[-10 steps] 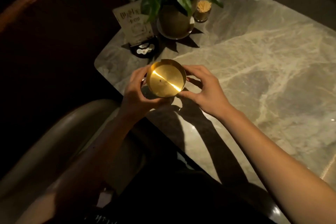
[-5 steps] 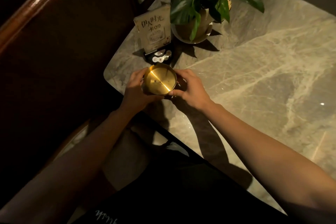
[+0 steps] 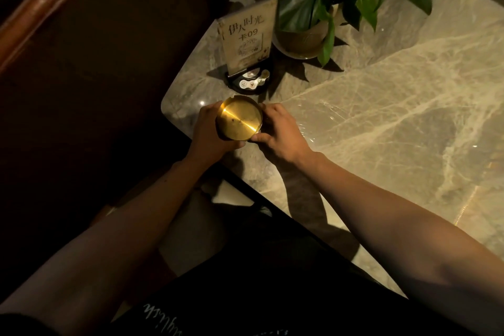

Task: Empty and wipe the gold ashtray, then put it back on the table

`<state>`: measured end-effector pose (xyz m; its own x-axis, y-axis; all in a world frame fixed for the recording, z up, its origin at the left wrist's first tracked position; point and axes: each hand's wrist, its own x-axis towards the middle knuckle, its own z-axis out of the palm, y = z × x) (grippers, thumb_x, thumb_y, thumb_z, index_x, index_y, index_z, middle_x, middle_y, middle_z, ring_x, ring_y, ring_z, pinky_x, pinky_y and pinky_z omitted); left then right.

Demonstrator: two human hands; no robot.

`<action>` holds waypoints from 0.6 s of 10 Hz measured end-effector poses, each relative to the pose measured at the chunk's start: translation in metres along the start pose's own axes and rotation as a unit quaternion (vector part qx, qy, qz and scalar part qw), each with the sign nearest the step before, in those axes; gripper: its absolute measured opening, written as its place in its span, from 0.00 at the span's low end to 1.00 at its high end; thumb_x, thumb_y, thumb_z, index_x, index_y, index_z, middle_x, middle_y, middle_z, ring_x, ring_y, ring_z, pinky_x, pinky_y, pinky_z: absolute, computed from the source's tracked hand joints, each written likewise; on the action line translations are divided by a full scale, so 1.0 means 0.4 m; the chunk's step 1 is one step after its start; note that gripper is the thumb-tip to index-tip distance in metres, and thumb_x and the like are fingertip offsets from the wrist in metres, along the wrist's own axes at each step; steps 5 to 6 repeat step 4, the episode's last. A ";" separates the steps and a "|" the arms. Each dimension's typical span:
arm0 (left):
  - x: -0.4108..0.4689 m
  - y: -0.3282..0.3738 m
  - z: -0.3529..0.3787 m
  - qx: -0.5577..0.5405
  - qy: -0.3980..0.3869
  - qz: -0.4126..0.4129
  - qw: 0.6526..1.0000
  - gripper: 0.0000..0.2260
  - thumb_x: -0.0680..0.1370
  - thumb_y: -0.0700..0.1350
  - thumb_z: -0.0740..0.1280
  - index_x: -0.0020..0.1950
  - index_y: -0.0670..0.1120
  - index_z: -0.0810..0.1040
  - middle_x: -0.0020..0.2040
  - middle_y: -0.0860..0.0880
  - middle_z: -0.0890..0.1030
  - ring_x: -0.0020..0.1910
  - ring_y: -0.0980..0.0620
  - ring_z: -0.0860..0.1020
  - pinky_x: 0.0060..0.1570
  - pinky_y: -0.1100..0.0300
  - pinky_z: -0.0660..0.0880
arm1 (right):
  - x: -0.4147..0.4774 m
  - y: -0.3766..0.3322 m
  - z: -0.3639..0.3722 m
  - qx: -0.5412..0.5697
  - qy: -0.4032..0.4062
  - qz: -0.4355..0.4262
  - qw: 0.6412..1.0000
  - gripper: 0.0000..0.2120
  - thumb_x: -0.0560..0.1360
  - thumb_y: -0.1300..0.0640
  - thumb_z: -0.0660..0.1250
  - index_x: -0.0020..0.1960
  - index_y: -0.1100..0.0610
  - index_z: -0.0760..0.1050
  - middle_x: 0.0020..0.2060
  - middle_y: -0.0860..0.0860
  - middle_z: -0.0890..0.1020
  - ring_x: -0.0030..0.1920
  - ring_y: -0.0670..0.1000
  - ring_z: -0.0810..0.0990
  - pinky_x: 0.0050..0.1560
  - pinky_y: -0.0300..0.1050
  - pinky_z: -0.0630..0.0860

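The round gold ashtray [image 3: 240,118] is held between both hands over the near left corner of the marble table [image 3: 381,106]. Its shiny inside faces up and looks bare apart from a small dark speck. My left hand [image 3: 208,135] wraps its left side and underside. My right hand [image 3: 278,132] grips its right rim with thumb and fingers. Whether the ashtray touches the table is hidden by the hands.
Just behind the ashtray stands a table sign [image 3: 246,41] on a black base [image 3: 249,82]. A potted plant [image 3: 321,5] sits beyond it. A dark wooden seat back [image 3: 81,35] runs along the left. My lap is below the table edge.
Both hands have carried the ashtray away from me and down toward the table corner, closer to the sign. The view has shifted forward.
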<state>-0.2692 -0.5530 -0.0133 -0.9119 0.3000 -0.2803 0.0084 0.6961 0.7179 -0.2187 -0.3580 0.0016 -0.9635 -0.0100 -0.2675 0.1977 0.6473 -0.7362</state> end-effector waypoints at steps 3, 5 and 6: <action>-0.019 0.018 -0.002 -0.019 0.007 -0.012 1.000 0.49 0.62 0.42 0.83 0.77 0.42 0.61 0.73 0.41 0.67 0.69 0.51 0.67 0.54 0.83 0.56 | -0.001 0.003 0.015 -0.015 0.007 -0.004 1.000 0.35 0.69 0.51 0.76 0.69 0.63 0.68 0.59 0.59 0.75 0.60 0.57 0.75 0.59 0.38 0.66; -0.028 0.040 0.000 -0.031 0.011 -0.026 0.999 0.51 0.62 0.43 0.83 0.78 0.42 0.58 0.74 0.40 0.66 0.73 0.46 0.66 0.63 0.69 0.60 | -0.004 -0.009 0.014 -0.011 0.003 -0.001 1.000 0.35 0.70 0.52 0.76 0.72 0.62 0.66 0.62 0.60 0.75 0.63 0.58 0.74 0.61 0.38 0.64; -0.028 0.040 0.000 -0.031 0.011 -0.026 0.999 0.51 0.62 0.43 0.83 0.78 0.42 0.58 0.74 0.40 0.66 0.73 0.46 0.66 0.63 0.69 0.60 | -0.004 -0.009 0.014 -0.011 0.003 -0.001 1.000 0.35 0.70 0.52 0.76 0.72 0.62 0.66 0.62 0.60 0.75 0.63 0.58 0.74 0.61 0.38 0.64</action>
